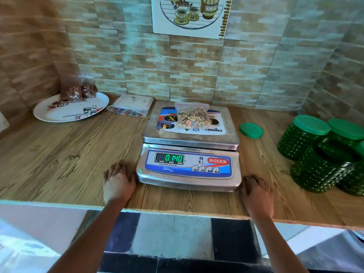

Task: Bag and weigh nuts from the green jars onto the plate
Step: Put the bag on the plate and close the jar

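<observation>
**Walnut bag on the scale, hands flat**

I see the zip bag of nuts (192, 117) lying on the scale (189, 154) pan at frame centre, display reading 0.140. My left hand (118, 183) and right hand (257, 196) rest flat, fingers spread, holding nothing, beside the scale's front corners. The plate (65, 113) with two filled bags (78, 91) sits upper left; green jars (319, 154) and a loose lid (251, 130) sit at right.

Wooden counter (59, 154) beneath a teaware wall tile (190, 14).
</observation>
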Tool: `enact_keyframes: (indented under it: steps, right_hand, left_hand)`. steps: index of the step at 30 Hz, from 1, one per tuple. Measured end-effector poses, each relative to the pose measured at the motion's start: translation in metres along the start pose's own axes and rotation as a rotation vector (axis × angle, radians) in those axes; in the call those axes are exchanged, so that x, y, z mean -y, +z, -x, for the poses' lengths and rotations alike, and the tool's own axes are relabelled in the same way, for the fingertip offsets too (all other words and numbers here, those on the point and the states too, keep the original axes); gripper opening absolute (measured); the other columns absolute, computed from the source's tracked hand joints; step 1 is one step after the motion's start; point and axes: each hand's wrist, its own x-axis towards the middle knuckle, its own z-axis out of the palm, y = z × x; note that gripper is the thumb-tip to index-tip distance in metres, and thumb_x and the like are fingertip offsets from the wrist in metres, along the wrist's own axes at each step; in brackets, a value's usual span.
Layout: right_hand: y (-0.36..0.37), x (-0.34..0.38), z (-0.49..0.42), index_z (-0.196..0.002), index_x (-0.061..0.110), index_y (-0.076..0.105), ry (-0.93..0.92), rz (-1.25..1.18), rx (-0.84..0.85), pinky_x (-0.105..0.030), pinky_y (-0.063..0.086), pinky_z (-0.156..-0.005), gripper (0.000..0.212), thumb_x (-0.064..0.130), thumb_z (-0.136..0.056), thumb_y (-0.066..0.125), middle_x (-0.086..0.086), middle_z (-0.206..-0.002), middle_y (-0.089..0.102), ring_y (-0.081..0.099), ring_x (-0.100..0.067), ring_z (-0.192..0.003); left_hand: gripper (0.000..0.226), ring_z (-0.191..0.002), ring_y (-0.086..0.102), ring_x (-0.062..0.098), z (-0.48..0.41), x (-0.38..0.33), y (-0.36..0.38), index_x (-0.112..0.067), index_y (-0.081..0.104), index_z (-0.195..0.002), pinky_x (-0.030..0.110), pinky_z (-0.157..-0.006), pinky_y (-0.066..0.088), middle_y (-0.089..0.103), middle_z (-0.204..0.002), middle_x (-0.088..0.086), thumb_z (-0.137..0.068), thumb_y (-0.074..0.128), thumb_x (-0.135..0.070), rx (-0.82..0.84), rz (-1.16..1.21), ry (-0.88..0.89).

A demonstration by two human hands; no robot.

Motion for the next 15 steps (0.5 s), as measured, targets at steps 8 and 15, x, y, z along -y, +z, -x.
enact_keyframes:
  steps: [8,15]
  right_hand:
    - [0.0032,-0.0034,-0.0014,-0.125,0.022,0.057,-0.004,-0.043,-0.020,-0.045,0.031,-0.105,0.035,0.035,-0.093,0.049,-0.003,-0.137,0.049,0.042,-0.026,-0.126]
    - [0.0004,-0.0018,0.0012,-0.122,0.016,0.060,0.010,-0.089,-0.043,-0.045,0.033,-0.102,0.034,0.028,-0.090,0.057,-0.007,-0.135,0.051,0.044,-0.030,-0.124]
  left_hand:
    - [0.049,-0.138,0.028,0.030,0.0021,-0.0013,-0.0002,-0.007,0.046,-0.135,0.044,-0.114,0.015,0.039,-0.147,0.007,-0.090,0.051,-0.027,-0.030,0.047,0.008]
    - [0.045,-0.129,0.040,0.036,0.0019,0.0032,0.0052,-0.002,0.057,-0.123,0.050,-0.108,0.025,0.051,-0.135,0.014,-0.084,0.055,-0.024,-0.093,0.115,0.018]
